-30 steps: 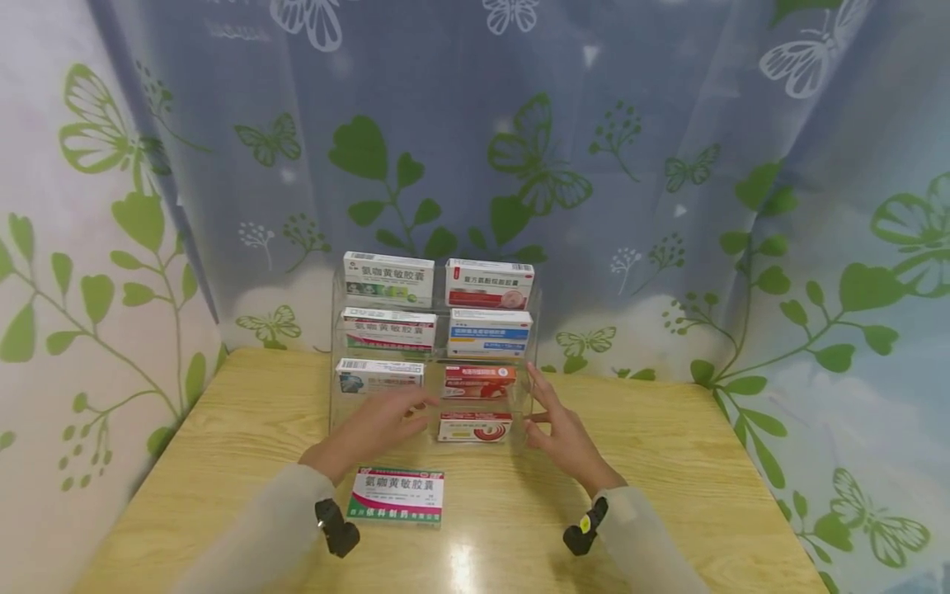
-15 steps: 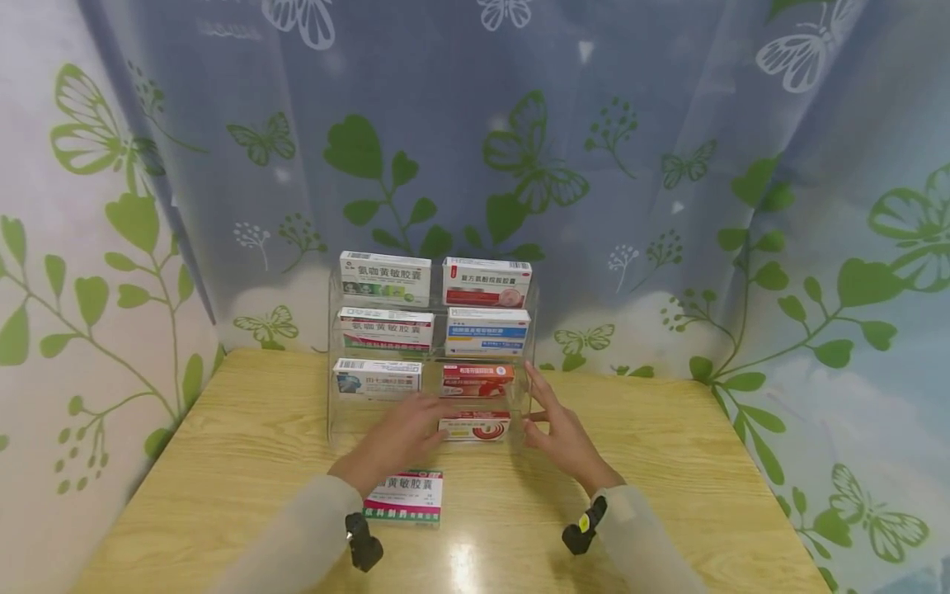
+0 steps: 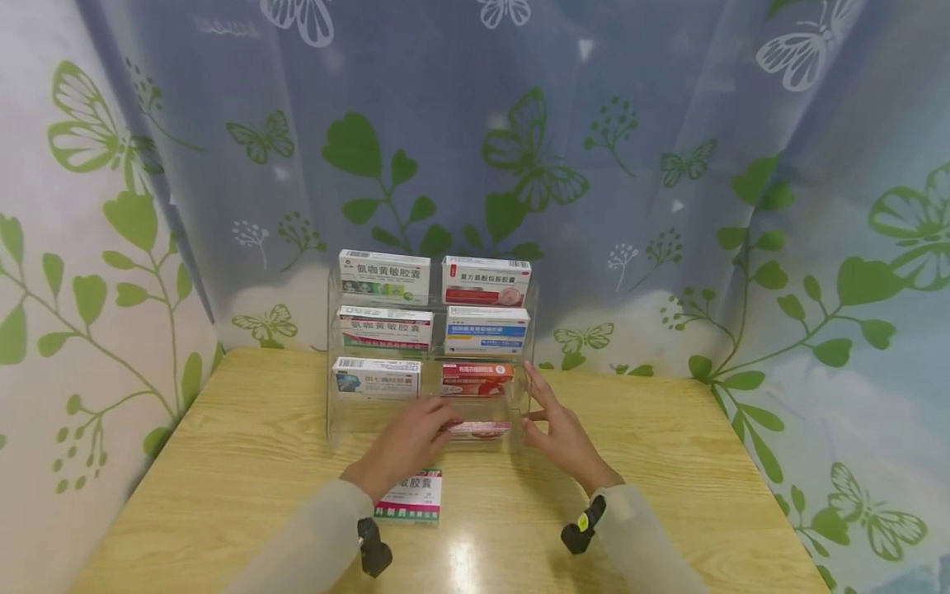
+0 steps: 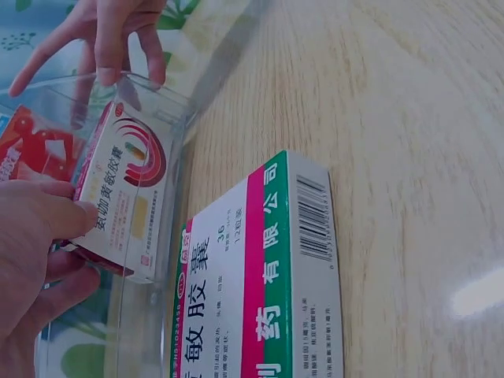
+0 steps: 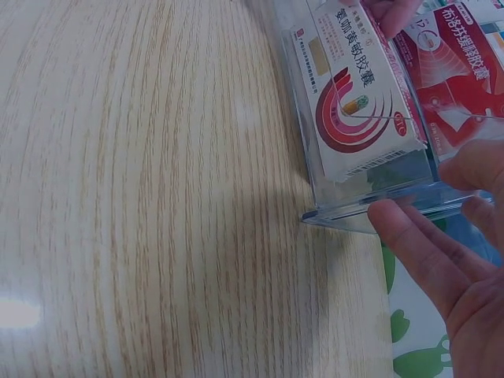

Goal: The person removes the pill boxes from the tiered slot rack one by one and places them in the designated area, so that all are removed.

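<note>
A clear tiered rack (image 3: 349, 419) holds medicine boxes in two columns. My left hand (image 3: 406, 437) pinches the left end of a white medicine box with red arcs (image 4: 130, 185) in the lowest right slot. In the left wrist view its thumb lies on the printed face, and other fingers curl behind the end. The box leans forward, still within the slot's front wall. At the rack's right side, my right hand (image 3: 566, 437) touches the clear side panel with spread, mostly straight fingers. A red ibuprofen box (image 5: 461, 71) sits in the tier just above.
Flat on the wooden table (image 3: 653, 462) in front of the rack lies a white, magenta and green medicine box (image 3: 412, 497), partly covered by my left forearm. Upper tiers hold several boxes, among them a blue-and-white one (image 3: 486, 332). A patterned curtain (image 3: 445, 99) hangs behind.
My left hand has moved right and taken hold of the red-arc medicine box, whose top has tipped forward. My right hand stays at the rack's side.
</note>
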`<action>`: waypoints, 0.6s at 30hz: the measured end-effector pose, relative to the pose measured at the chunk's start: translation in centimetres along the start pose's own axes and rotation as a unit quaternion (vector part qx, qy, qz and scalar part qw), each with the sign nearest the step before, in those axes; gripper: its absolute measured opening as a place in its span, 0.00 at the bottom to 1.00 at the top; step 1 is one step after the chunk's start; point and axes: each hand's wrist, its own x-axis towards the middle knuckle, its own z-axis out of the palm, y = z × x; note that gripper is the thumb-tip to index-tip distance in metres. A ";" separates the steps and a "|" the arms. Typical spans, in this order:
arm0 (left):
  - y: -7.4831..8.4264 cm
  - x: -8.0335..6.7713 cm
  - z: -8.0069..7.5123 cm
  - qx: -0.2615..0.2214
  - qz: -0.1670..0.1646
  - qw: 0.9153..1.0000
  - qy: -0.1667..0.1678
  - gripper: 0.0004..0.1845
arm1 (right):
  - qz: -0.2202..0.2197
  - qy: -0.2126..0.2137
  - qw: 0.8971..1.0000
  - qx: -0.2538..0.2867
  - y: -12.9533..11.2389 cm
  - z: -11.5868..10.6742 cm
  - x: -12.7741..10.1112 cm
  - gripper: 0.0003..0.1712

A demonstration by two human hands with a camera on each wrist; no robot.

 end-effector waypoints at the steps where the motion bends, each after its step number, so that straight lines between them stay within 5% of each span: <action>1: 0.0 0.0 0.0 -0.006 -0.003 1.000 0.001 0.13 | 0.000 0.000 1.000 0.001 0.0 0.0 0.0 0.57; 12: 0.5 0.0 -3.2 -0.078 -0.045 0.996 0.006 0.14 | 0.006 -0.004 1.000 0.001 -0.2 0.0 0.0 0.57; 18: 0.7 -0.2 -4.7 -0.148 -0.043 0.987 -0.033 0.12 | 0.006 -0.004 1.000 0.001 -0.2 0.0 0.0 0.57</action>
